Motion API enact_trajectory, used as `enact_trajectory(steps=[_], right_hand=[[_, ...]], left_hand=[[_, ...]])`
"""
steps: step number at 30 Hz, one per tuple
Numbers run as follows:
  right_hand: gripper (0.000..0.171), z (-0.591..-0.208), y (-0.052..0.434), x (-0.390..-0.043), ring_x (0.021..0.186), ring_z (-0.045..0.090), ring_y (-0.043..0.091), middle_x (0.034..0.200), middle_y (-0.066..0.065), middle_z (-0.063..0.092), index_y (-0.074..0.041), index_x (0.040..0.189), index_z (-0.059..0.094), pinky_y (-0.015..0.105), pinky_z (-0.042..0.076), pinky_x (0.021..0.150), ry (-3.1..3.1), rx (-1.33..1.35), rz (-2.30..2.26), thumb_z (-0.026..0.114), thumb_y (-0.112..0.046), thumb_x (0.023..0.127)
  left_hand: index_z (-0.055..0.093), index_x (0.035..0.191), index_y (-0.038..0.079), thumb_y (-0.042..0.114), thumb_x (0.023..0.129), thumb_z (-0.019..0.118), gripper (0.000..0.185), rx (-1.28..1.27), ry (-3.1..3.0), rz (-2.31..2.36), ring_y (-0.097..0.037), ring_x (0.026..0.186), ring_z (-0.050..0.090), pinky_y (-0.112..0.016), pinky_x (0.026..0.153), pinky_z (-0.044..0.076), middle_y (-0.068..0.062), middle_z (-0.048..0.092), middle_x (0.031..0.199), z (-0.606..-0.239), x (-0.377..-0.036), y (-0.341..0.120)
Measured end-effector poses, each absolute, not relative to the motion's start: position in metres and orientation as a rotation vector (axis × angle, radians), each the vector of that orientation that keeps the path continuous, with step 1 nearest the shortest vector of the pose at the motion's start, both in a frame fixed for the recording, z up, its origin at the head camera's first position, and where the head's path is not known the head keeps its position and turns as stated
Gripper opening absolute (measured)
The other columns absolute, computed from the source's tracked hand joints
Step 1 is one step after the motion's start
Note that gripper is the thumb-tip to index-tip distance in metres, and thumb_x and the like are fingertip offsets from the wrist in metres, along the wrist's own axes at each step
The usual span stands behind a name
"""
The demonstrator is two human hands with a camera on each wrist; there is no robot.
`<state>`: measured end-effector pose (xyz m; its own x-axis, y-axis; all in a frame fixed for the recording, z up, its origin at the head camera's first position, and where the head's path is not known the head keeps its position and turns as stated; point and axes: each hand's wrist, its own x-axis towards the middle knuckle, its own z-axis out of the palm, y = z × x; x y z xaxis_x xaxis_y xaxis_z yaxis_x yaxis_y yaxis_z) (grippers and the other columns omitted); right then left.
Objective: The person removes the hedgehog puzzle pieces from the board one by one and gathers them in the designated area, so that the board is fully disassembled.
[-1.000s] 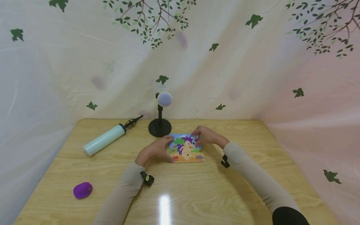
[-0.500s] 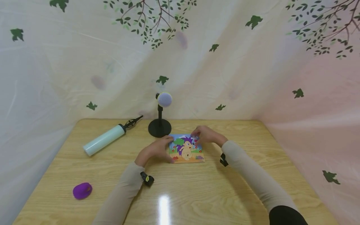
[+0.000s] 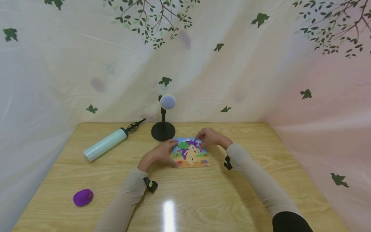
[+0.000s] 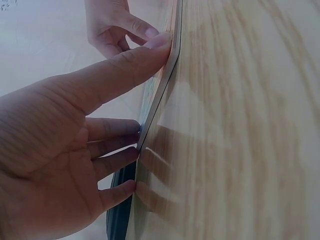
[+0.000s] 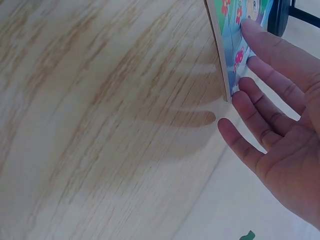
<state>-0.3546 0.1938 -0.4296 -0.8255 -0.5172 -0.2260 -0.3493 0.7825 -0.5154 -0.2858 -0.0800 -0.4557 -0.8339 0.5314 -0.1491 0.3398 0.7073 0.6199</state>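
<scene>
A square picture puzzle board (image 3: 192, 154) showing a purple hedgehog lies flat on the wooden table (image 3: 185, 199), in front of the stand. My left hand (image 3: 166, 154) rests against the board's left edge. In the left wrist view its thumb (image 4: 125, 65) lies along the thin board edge (image 4: 162, 92) and the fingers touch that edge lower down. My right hand (image 3: 208, 138) is at the board's far right corner. In the right wrist view its fingers (image 5: 265, 55) are straight, with a fingertip on the printed face of the board (image 5: 231, 35). Neither hand holds anything lifted.
A small microphone on a round black stand (image 3: 163, 129) sits just behind the board. A mint-green hand pump (image 3: 105, 144) lies at the far left, and a purple lump (image 3: 83, 197) lies near the front left. A leaf-patterned curtain (image 3: 261, 64) closes in the table.
Both hands stay at the board's edges; the right hand has crept slightly left and away from me. The board has not visibly moved.
</scene>
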Motion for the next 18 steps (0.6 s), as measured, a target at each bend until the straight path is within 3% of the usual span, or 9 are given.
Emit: enact_trajectory(steps=[18], right_hand=[[0.036,-0.4272,0.1897,-0.3575,0.11,0.062,0.027,0.118,0.013,0.067,-0.005,0.114,0.072,0.043,0.054,0.102,2.585,-0.715,-0.625,0.086,-0.012,0.081]], left_hand=[[0.037,0.157,0.004,0.036,0.075,0.091,0.103,0.659,2.585,0.861,-0.037,0.154,0.028,-0.051,0.127,0.026,-0.014,0.03,0.165,-0.4569,-0.2868,-0.0809]])
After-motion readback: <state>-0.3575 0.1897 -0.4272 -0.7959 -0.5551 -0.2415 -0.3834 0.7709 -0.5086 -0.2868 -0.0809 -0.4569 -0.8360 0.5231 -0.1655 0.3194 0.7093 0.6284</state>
